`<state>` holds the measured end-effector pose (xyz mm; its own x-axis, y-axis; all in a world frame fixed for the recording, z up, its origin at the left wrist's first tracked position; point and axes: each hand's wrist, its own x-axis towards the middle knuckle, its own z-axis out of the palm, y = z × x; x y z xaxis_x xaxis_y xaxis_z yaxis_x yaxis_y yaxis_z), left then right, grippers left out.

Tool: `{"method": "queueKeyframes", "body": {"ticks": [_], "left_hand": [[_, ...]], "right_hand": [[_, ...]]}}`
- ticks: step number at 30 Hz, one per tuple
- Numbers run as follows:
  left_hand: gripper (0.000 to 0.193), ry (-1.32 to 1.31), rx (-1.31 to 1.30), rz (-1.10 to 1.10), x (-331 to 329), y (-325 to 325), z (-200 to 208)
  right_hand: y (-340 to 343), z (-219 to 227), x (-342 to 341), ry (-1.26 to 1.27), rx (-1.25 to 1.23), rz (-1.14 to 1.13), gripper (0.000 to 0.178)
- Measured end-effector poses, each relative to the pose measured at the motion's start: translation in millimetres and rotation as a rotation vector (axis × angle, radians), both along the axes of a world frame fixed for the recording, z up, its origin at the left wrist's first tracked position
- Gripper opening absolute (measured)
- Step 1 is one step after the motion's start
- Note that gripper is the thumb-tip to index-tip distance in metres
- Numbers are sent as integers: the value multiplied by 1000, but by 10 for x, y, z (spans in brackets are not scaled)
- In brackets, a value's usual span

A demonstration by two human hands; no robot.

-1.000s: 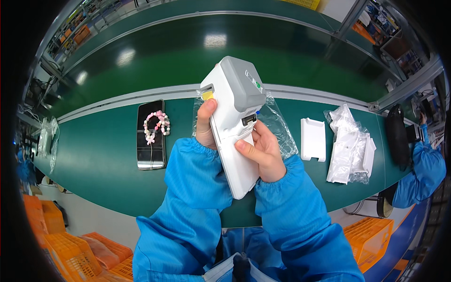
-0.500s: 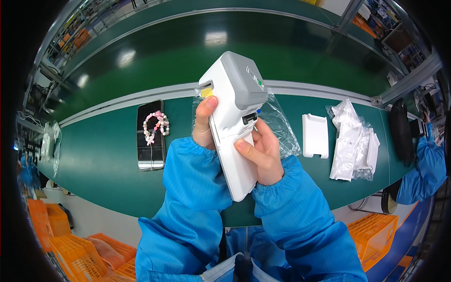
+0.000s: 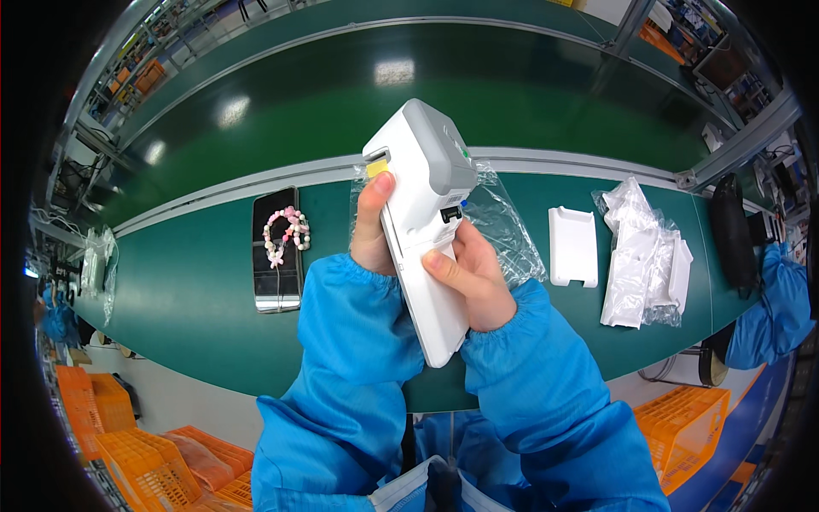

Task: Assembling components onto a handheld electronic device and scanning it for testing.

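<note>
At the centre of the frame, a white-and-grey device [image 3: 418, 171] slants: the left hand [image 3: 371, 224] grips its left edge, thumb by a yellow tab [image 3: 377, 167]; the right hand [image 3: 479, 280] pinches its right side. Farther right lie 1 white cover [image 3: 572, 247] and some plastic-wrapped parts [image 3: 634, 266]; at left, beads [image 3: 296, 218] rest on 1 phone [image 3: 288, 275].

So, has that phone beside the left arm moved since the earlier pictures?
No. The phone lies in the same place against the bench's metal rail; only the view has shifted slightly.
</note>
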<state>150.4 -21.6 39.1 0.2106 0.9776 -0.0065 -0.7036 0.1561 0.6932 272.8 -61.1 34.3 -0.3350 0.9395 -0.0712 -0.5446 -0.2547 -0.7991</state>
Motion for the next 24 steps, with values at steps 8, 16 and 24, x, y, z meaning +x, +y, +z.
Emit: {"method": "queueKeyframes", "body": {"ticks": [8, 16, 24], "left_hand": [[68, 14, -32, 41, 9, -27, 26], [66, 60, 2, 53, 26, 4, 7], [70, 98, 71, 62, 63, -11, -31]], "right_hand": [[-34, -51, -69, -20, 88, -25, 59], [3, -35, -34, -23, 2, -31, 54], [-14, -27, -16, -84, 94, -52, 55]]}}
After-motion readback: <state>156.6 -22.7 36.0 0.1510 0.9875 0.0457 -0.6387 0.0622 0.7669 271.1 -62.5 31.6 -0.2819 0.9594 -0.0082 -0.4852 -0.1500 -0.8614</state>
